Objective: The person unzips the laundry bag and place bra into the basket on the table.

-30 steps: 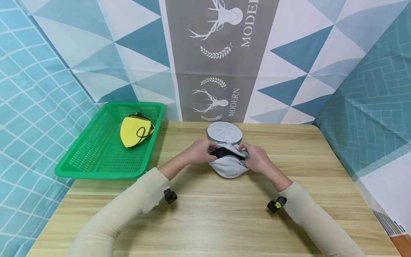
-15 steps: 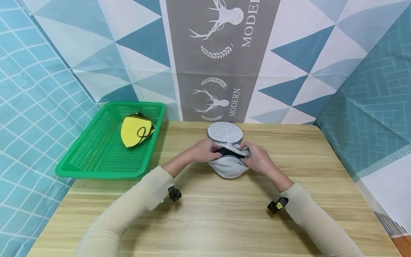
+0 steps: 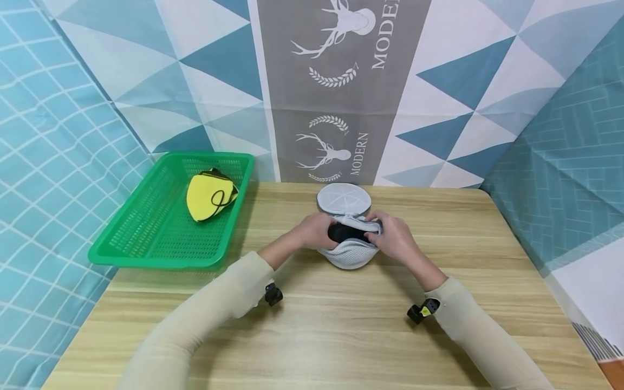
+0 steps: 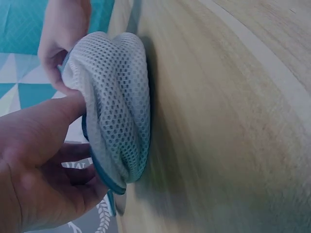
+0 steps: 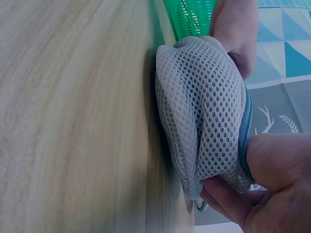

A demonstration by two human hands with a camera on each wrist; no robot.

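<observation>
A grey-white mesh laundry bag (image 3: 348,255) with a zipped rim sits on the table, its round lid (image 3: 344,199) folded back behind it. A black item (image 3: 348,233) lies inside the mouth; its full shape is hidden. My left hand (image 3: 314,231) reaches in at the left of the mouth, thumb and fingers around the black item's end, tips hidden. In the left wrist view, the left thumb (image 4: 73,104) goes behind the mesh rim. My right hand (image 3: 394,236) grips the rim on the right side. Mesh lies between its thumb and fingers in the right wrist view.
A green plastic basket (image 3: 161,264) stands at the left, over the table's edge. A yellow piece with a black cord (image 3: 205,200) lies in it. The wooden table (image 3: 336,325) ends at a patterned wall covering (image 3: 292,108). Each sleeve carries a small black camera.
My left hand has moved slightly right, farther into the bag's mouth, and the black item's left end has gone inward with it. The right hand stays at the rim. The view has shifted slightly.
</observation>
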